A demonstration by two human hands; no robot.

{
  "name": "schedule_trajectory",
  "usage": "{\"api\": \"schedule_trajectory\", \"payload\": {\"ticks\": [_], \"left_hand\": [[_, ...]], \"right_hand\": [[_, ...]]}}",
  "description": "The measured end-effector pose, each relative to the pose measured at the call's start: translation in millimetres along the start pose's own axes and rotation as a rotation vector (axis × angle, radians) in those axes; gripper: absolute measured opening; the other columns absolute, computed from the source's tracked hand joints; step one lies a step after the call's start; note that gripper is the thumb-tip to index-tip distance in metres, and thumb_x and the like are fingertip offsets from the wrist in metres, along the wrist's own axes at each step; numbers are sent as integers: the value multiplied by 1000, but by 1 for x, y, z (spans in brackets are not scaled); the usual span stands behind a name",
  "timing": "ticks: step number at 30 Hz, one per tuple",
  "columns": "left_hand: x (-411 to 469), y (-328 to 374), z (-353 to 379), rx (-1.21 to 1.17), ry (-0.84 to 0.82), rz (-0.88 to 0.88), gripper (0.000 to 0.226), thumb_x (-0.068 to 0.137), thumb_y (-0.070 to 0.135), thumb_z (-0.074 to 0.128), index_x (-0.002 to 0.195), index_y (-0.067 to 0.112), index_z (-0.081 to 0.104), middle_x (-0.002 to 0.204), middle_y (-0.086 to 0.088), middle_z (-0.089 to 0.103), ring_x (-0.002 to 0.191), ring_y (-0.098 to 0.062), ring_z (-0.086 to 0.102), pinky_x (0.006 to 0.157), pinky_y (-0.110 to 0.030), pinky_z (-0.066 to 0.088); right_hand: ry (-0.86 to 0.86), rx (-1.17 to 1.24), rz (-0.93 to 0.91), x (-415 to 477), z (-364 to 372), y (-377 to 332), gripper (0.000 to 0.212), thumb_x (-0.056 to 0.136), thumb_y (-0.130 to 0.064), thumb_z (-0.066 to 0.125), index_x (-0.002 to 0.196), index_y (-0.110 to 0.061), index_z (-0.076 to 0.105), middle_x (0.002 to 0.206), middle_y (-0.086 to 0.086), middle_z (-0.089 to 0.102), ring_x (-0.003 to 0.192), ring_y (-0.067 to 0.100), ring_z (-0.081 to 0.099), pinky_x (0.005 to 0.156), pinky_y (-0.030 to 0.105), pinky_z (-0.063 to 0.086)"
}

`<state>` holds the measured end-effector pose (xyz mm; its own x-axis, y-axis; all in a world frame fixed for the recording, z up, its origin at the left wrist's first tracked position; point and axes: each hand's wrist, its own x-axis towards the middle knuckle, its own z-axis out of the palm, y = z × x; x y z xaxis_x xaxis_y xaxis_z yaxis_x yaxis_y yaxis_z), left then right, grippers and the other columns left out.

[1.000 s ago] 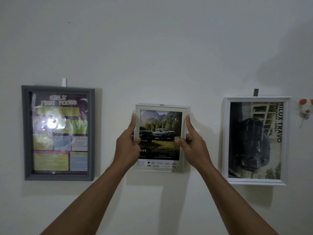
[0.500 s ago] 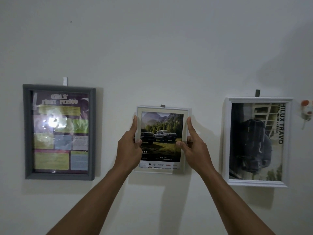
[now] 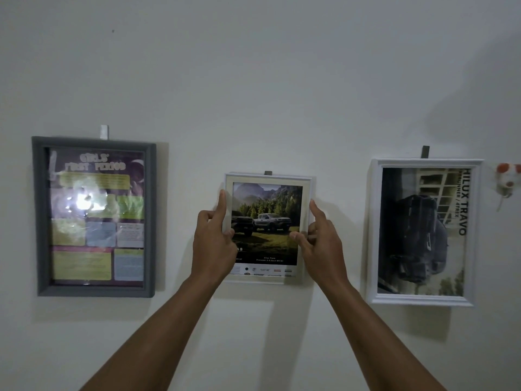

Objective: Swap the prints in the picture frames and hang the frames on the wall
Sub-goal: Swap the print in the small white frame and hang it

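Plain white wall (image 3: 253, 80), dim light. Small frame (image 3: 267, 218) sits mid-wall between the two bigger ones, flat to the wall, top edge just under a dark hook (image 3: 268, 173); can't tell if it's caught on it. Your left hand (image 3: 214, 241) pinches its left edge: thumb on the glass, index finger straight up the side. Your right hand (image 3: 321, 241) grips the right edge the same way. Print shows two pickups on grass, with trees and mountains behind. Your hands cover parts of its lower half, and the small text at the bottom is unreadable. Grey frame (image 3: 94, 290) hangs well left under a pale hook (image 3: 104, 132); glare blots the middle of its poster. White frame (image 3: 423, 299) hangs well right under a dark hook (image 3: 425, 152), print sideways, reads "HILUX TRAVO". Small orange-and-white thing (image 3: 507, 179) at the right edge is cut off; can't make it out.
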<state>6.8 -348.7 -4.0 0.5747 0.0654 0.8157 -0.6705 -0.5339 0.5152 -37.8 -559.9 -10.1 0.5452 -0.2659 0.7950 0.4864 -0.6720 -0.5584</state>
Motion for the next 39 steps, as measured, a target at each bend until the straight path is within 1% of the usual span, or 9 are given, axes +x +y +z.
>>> {"api": "schedule_trajectory", "payload": {"ticks": [3, 5, 8, 10, 11, 13, 15, 20, 39], "left_hand": [[1, -2, 1, 111, 21, 28, 87, 87, 5, 65, 153, 35, 17, 102, -4, 48, 97, -22, 46, 77, -32, 50], [0, -3, 2, 101, 22, 24, 88, 87, 6, 66, 153, 36, 17, 105, -4, 46, 101, -21, 44, 80, -33, 50], [0, -5, 2, 162, 54, 43, 89, 85, 10, 70, 152, 37, 18, 118, -7, 44, 110, -22, 41, 85, -32, 47], [-1, -6, 1, 227, 78, 70, 88, 83, 13, 71, 152, 35, 21, 129, -10, 41, 117, -26, 38, 92, -37, 41], [-1, -6, 1, 250, 84, 77, 87, 83, 14, 71, 152, 33, 21, 134, -11, 38, 122, -27, 35, 95, -40, 39], [-1, -5, 0, 272, 86, 78, 86, 84, 12, 69, 152, 32, 21, 140, -12, 33, 128, -29, 31, 98, -43, 36], [-1, -4, 0, 286, 82, 83, 86, 84, 12, 68, 153, 33, 20, 141, -12, 32, 128, -30, 30, 98, -44, 37], [0, -5, -4, 294, 57, 91, 88, 83, 16, 68, 153, 34, 18, 141, -12, 31, 128, -30, 30, 99, -44, 36], [-2, -3, -8, 226, 39, 85, 88, 83, 21, 71, 153, 33, 18, 140, -10, 32, 131, -30, 29, 104, -45, 35]], "right_hand": [[28, -136, -55, -2, 3, 1, 74, 97, -27, 61, 156, -34, 16, 92, -3, 47, 79, 8, 51, 71, 13, 41], [56, -256, -77, -1, 3, 2, 73, 97, -35, 60, 156, -32, 16, 98, -2, 47, 89, 14, 47, 81, 24, 44], [103, -421, -90, 1, 2, 6, 71, 95, -45, 59, 156, -32, 23, 135, 7, 42, 124, 24, 34, 101, 38, 38], [69, -455, -99, -1, 3, 7, 71, 98, -44, 54, 157, -30, 17, 161, 6, 20, 147, 26, 14, 115, 44, 24], [38, -456, -106, -2, 5, 8, 72, 100, -43, 51, 157, -30, 10, 166, 3, 7, 152, 24, 2, 119, 45, 15], [-8, -458, -115, -4, 8, 9, 74, 102, -41, 47, 156, -30, -2, 164, -3, -12, 152, 19, -14, 122, 41, 3], [-28, -470, -115, -4, 7, 10, 74, 103, -41, 44, 155, -29, -6, 160, -6, -18, 149, 17, -19, 121, 39, -1], [-36, -454, -100, -4, 6, 8, 71, 104, -37, 43, 158, -25, -2, 164, -2, -13, 150, 18, -18, 122, 39, -2], [-54, -363, -86, -4, 4, 9, 66, 106, -39, 33, 157, -26, -7, 164, -7, -13, 150, 11, -19, 124, 40, -1]]}}
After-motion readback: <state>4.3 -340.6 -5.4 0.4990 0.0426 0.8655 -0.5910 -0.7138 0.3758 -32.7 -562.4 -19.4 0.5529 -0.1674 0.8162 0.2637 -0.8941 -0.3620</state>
